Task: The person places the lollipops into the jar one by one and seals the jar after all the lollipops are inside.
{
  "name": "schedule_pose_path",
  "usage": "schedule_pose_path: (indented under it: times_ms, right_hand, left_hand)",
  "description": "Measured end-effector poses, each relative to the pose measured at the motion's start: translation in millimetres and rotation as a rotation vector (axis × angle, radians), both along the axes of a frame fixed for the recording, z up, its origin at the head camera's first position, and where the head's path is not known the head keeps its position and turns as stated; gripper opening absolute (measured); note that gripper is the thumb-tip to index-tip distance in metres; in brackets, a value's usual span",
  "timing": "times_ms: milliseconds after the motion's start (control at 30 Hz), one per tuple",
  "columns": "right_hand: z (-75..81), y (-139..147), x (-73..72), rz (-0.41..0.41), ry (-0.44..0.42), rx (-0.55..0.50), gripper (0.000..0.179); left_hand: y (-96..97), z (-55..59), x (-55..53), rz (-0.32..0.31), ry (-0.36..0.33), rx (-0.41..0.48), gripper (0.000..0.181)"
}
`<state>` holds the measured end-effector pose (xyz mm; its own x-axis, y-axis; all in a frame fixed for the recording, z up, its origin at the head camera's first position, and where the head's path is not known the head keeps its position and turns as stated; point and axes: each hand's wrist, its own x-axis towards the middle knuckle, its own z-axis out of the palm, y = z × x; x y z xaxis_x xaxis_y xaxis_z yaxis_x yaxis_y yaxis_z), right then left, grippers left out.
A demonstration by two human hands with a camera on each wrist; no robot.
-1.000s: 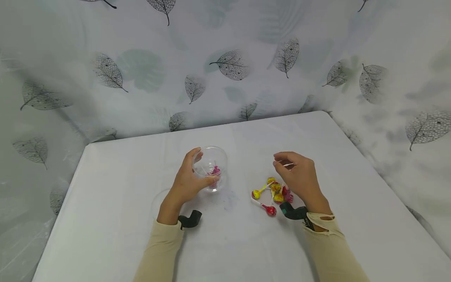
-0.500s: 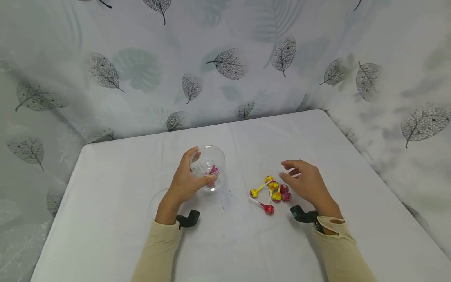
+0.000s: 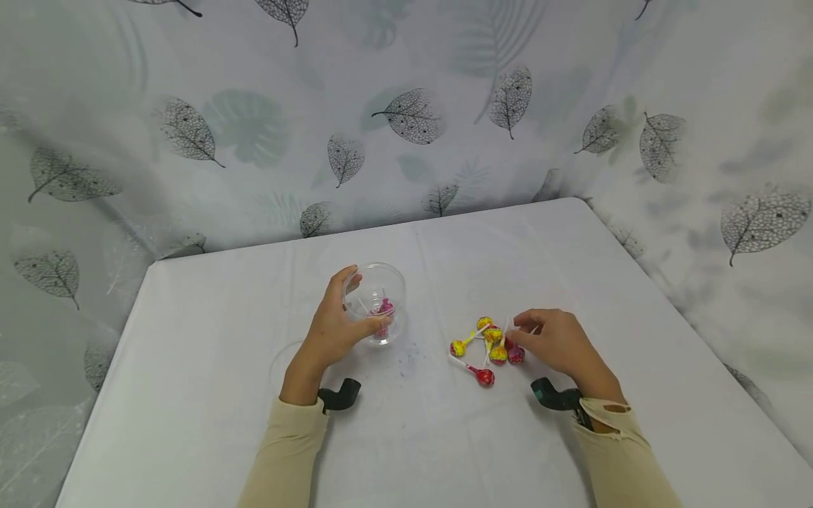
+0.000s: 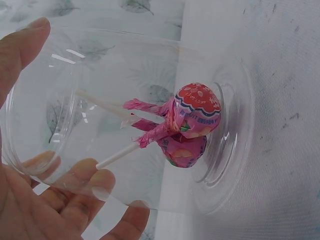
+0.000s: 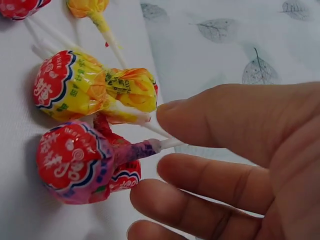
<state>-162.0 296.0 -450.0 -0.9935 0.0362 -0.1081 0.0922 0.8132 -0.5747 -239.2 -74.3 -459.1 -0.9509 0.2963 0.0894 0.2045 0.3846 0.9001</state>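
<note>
- Left hand (image 3: 333,326) holds the clear plastic cup (image 3: 381,286), fingers around it.
- Inside the cup: two pink-wrapped lollipops (image 4: 195,112).
- Right of the cup: right hand (image 3: 555,342), thumb and fingers slightly parted at a purple-wrapped lollipop (image 5: 75,162).
- Also right of the cup: yellow-wrapped lollipops (image 3: 493,334), red-wrapped lollipop (image 3: 485,378).

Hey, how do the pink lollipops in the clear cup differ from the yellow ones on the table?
The pink lollipops have pink wrappers; the yellow lollipops have yellow ones. The pink ones sit inside the cup, while the yellow ones are out on the table. The pink ones rest heads down with sticks toward the rim; the yellow ones mostly lie sideways in a loose cluster. Both have round, wrapped heads with red printed patches.
</note>
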Motion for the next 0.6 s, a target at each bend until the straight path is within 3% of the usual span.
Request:
schedule_pose_path:
  times_ms: [200,600]
  right_hand:
    - [-3.0,1.8,1.7,0.005,-0.013,-0.022,0.017]
    - [-0.8,4.4,4.5,-0.052,-0.032,-0.017,0.017]
  left_hand:
    - [-1.2,-1.3,-0.7,-0.008,-0.005,0.011,0.109]
    - [-1.0,-1.2,-0.4,-0.006,-0.003,0.012,0.109]
